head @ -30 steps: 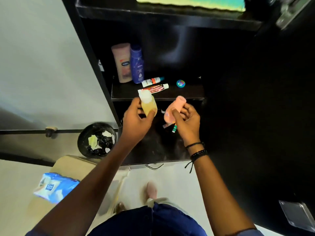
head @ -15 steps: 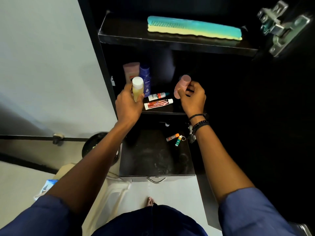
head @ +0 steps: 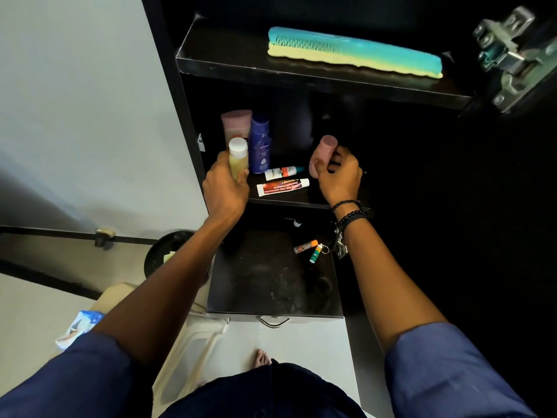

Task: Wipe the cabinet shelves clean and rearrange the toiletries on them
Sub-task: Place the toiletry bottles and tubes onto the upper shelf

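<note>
Flanking two tubes (head: 283,182): left hand (head: 226,188) gripping yellow bottle (head: 238,158), right hand (head: 339,176) pink bottle (head: 324,155).

Four bottles (head: 261,145) (two held), two tubes (head: 282,186), two lip balms (head: 306,246), one comb (head: 355,52).

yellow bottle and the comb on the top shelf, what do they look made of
Yellow bottle: likely clear plastic, since yellowish liquid shows through, with an opaque white matte cap. Comb: apparently moulded plastic, teal over pale yellow, with a soft sheen along its spine.

Navy short sleeves (head: 446,366), navy trousers (head: 262,393), black bead bracelets (head: 351,214) on right wrist, bare foot (head: 262,358).
</note>
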Demonstrator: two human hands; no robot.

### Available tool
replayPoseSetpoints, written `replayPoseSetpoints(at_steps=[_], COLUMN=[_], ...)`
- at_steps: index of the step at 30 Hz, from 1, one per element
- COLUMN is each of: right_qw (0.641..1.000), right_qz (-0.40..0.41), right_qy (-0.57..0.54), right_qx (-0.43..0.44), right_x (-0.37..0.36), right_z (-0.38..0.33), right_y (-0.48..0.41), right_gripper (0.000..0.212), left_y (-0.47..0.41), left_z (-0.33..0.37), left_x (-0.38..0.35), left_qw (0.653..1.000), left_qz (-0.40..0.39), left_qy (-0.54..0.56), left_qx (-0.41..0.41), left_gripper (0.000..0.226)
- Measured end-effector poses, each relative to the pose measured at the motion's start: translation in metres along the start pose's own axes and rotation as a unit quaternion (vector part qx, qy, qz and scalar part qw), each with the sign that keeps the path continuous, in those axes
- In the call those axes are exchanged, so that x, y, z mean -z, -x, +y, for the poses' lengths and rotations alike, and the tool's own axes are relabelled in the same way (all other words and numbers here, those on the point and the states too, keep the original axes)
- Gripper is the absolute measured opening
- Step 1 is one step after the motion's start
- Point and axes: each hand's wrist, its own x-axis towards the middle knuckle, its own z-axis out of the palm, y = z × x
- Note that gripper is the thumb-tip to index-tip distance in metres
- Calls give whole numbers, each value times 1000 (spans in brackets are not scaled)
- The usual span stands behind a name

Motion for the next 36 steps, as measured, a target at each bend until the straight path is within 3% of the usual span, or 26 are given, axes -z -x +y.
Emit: replayPoseSetpoints(at_steps=[14, 21, 32, 36], right_qw=[999, 993, 997, 990], right_qz=[15, 20, -1, -34], right_qy=[28, 106, 71, 115], right_qx=[-7, 37, 41, 75], right_x=[3, 2, 4, 18], right_z=[4, 2, -4, -7], right_y=[-1, -1, 4, 6], right_gripper=[40, 27, 39, 44], left_y=[6, 4, 5, 6], left_z=[-1, -2, 1, 1], left_x=[0, 4, 5, 6], left_qw=[1000, 1000, 1000, 1000], left_qz=[-6, 3, -4, -2], left_qy=[-1, -5, -15, -13], left_qx=[2, 10, 16, 17], left_gripper=[40, 36, 43, 43])
